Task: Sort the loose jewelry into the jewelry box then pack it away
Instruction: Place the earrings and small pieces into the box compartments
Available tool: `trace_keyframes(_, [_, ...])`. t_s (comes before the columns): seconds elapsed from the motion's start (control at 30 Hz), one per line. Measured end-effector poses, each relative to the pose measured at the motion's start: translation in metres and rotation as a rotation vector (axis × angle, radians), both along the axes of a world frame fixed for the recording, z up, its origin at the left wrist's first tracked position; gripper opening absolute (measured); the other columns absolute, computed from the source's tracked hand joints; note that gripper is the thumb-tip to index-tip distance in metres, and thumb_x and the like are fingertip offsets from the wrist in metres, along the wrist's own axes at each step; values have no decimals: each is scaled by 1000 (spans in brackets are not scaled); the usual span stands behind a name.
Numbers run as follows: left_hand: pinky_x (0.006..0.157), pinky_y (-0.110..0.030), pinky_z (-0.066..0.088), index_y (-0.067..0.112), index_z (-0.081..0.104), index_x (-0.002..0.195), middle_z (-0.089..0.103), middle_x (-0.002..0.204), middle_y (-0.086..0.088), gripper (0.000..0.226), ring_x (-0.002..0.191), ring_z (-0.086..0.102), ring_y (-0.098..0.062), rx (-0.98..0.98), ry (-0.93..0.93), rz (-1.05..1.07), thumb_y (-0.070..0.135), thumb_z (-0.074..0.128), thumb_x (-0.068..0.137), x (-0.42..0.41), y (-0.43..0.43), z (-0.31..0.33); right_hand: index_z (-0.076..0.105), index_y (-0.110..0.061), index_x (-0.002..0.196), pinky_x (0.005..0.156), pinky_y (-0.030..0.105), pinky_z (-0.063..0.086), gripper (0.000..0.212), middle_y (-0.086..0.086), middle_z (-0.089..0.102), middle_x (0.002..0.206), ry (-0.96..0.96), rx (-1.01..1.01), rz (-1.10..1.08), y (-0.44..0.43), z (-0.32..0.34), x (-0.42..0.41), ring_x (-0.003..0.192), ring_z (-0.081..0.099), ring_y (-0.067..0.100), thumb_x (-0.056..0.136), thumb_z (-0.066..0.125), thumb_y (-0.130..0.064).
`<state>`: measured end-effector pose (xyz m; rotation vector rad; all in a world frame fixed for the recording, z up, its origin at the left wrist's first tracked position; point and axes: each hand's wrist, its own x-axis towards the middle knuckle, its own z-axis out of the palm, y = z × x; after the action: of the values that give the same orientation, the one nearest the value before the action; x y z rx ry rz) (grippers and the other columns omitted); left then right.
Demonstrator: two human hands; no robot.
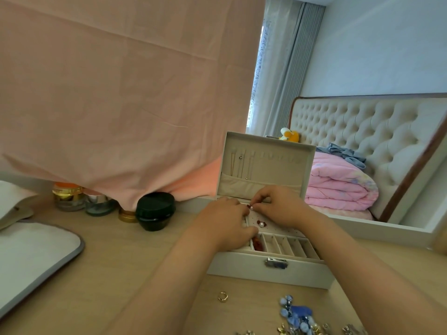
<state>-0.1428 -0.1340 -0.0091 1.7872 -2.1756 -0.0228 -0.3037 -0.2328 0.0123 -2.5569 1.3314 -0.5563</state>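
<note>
A white jewelry box (242, 268) stands open on the wooden table, lid upright with thin chains hanging inside. Both hands are over its back part. My right hand (278, 205) pinches a small red and pearl earring (250, 207) above the perforated earring panel. My left hand (226, 222) rests on the box's left side, its fingertips meeting the same earring. A matching earring (261, 223) sits on the panel, and a red piece (257, 243) lies in a front compartment. Loose on the table in front lie a gold ring (222, 296) and blue pom-pom jewelry (296, 313).
A black jar (155, 210), a gold lid (127, 215) and glass jars (69, 195) stand at the back left under a pink cloth (121, 93). A white padded mat (36, 252) lies left. A bed with a pink quilt (338, 187) is at right.
</note>
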Motion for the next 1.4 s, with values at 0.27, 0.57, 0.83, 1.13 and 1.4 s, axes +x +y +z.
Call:
trace_keyframes(0.27, [113,-38,34,25,55,140,52,143,1,58,136,39,-19,-7,12,1,58,52,92,1,0,0,67,-29,116,90,22,43,24,-12,64,107,-142,44,-20,7,-2,-7,104,59,7,96,62,-16])
trace_keyframes(0.57, [106,-32,40,31,57,135,56,133,9,38,127,45,-12,-119,180,-5,39,54,98,-1,0,2,77,-38,93,80,21,47,9,-21,72,92,-58,169,69,37,4,-27,88,64,-4,85,73,-38])
trace_keyframes(0.83, [98,-33,48,37,64,122,62,121,16,28,115,51,-5,-130,288,12,32,62,94,-3,0,1,78,-32,85,77,20,47,6,-16,73,87,-186,176,73,36,-4,-32,82,64,-4,85,77,-26])
trace_keyframes(1.13, [88,-22,48,36,69,113,65,102,22,23,99,56,3,-106,369,-22,26,66,92,-10,1,1,79,-32,87,76,15,44,18,-18,75,86,-193,182,52,34,-3,-35,85,64,-8,92,70,-17])
trace_keyframes(1.4, [79,-21,52,36,69,97,70,86,20,13,85,62,5,-217,588,-70,31,75,87,-13,0,2,74,-16,92,46,20,39,12,-5,74,73,-517,359,47,47,8,-33,52,61,9,96,64,-15])
